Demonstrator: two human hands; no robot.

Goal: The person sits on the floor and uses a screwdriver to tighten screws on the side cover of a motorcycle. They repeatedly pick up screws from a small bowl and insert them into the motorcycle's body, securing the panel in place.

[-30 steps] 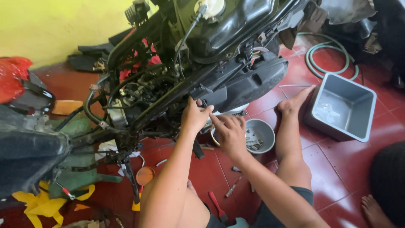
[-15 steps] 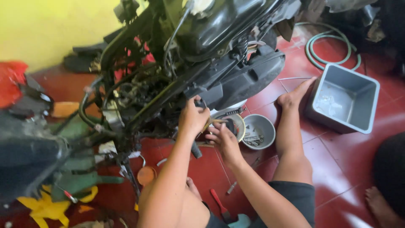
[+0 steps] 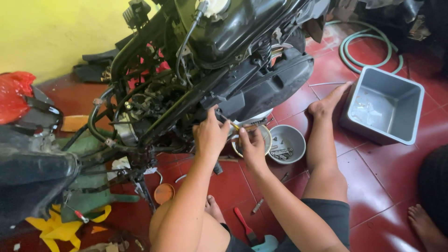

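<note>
- Far left, a red plastic bag (image 3: 16, 95) sits by the yellow wall; nearer, yellow cloth (image 3: 56, 226) lies on the red tiled floor (image 3: 373, 186) under dark bodywork.
- Centre, the stripped motorcycle (image 3: 210, 60) stands with panels off, its frame tubes, hoses and engine bared — judging by that, the stripping down is done and the work is now deep in the engine area.
- The left hand (image 3: 210, 135) presses against the black underside of the machine, fingers curled; its grip looks closed on some small part there, though what it pinches is hidden.
- The right hand (image 3: 252, 147) sits just beside it, fingers together around a thin yellow-handled tool (image 3: 240, 127) aimed at the same spot.
- Just behind the hands, a round metal bowl (image 3: 285, 143) on the floor holds loose bolts — fasteners already out, and by my reading still to go back.
- Near the person's legs lie a red-handled tool (image 3: 243, 225) and a small orange cap (image 3: 164, 193).
- Right, an empty grey plastic tub (image 3: 385, 105) stands beside the person's bare foot (image 3: 329, 102), a green hose (image 3: 359, 51) coiled beyond.
- Nothing shows reassembly begun.
</note>
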